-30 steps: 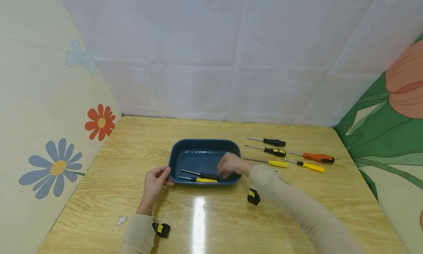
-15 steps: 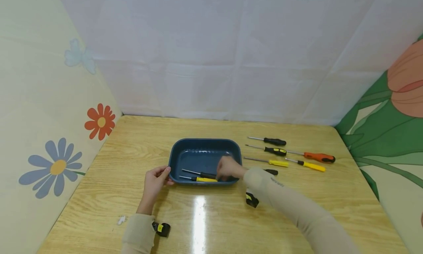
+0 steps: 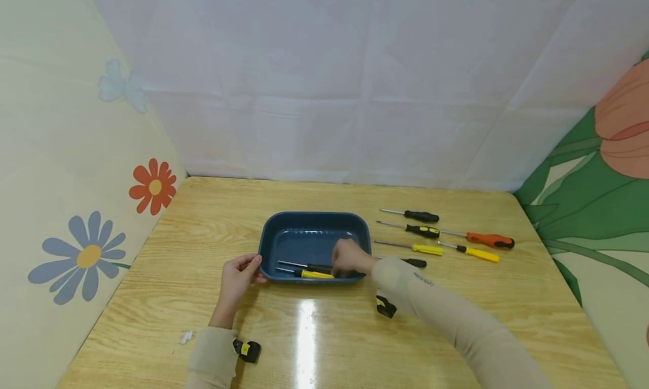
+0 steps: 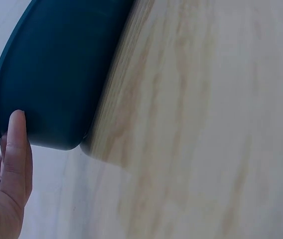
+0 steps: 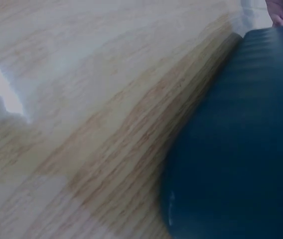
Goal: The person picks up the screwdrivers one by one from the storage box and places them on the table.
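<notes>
My left hand (image 3: 240,273) grips the left front corner of a dark blue tray (image 3: 314,215), thumb on the rim; in the left wrist view its fingers (image 4: 16,154) lie against the tray's outer wall. Inside the tray, along the front, lie a black-handled screwdriver (image 3: 318,268) and a yellow-and-black screwdriver (image 3: 315,275), shafts pointing left. Reaching over the right side, my right hand (image 3: 350,256) has curled fingers at the black handle's right end and appears to pinch it. The fingertips are hidden. The right wrist view shows only the tray's outside (image 5: 231,134) and the left hand beyond.
Right of the tray lie several screwdrivers: black (image 3: 421,217), black-and-yellow (image 3: 422,231), yellow (image 3: 427,250), orange (image 3: 489,240), yellow with a black collar (image 3: 480,255), and another black one (image 3: 416,263) partly behind the right sleeve. A white scrap (image 3: 186,336) lies front left.
My right hand has lowered slightly and its fingers have closed at the black handle. Both screwdrivers in the tray have shifted slightly. The left hand keeps its place on the tray.
</notes>
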A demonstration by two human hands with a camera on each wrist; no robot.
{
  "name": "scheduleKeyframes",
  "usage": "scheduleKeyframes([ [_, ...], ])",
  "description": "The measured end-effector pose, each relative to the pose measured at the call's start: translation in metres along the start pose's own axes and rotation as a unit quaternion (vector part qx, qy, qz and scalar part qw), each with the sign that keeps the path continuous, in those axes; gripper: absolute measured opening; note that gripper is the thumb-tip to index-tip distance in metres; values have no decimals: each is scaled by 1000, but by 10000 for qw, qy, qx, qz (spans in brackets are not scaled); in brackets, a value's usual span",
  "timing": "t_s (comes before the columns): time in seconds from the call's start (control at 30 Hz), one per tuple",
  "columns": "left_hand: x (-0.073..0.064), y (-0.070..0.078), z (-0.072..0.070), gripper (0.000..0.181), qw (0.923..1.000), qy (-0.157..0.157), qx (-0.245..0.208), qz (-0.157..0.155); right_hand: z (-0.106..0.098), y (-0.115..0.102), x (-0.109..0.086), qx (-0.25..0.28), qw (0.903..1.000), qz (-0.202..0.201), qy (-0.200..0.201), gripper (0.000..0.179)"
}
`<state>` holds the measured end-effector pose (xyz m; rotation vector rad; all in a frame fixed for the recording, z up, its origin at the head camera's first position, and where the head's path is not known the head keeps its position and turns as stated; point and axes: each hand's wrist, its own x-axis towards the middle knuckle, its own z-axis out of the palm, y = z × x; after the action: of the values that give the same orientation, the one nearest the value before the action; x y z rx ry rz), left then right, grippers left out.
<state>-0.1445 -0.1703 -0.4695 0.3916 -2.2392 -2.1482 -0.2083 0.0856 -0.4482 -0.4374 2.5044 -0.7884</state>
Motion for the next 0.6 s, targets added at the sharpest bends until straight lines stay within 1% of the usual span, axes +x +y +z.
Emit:
scheduleKeyframes([
  [0.23, -1, 1, 0, 27, 10000, 0, 25, -23, 1, -3, -1, -108, 9999, -42, -42, 11],
  [0.37, 0, 1, 0, 27, 10000, 26, 28, -42, 1, -4, -3, -324, 9992, -224, -27, 13],
  [0.5, 0, 0, 0, 26, 10000, 49, 26, -20, 2, -5, -4, -647, 9969, -442, 10, 22],
  [0.6, 0, 0, 0, 26, 10000, 57, 19, -10, 2, -5, -4, -766, 9958, -506, -5, 28],
])
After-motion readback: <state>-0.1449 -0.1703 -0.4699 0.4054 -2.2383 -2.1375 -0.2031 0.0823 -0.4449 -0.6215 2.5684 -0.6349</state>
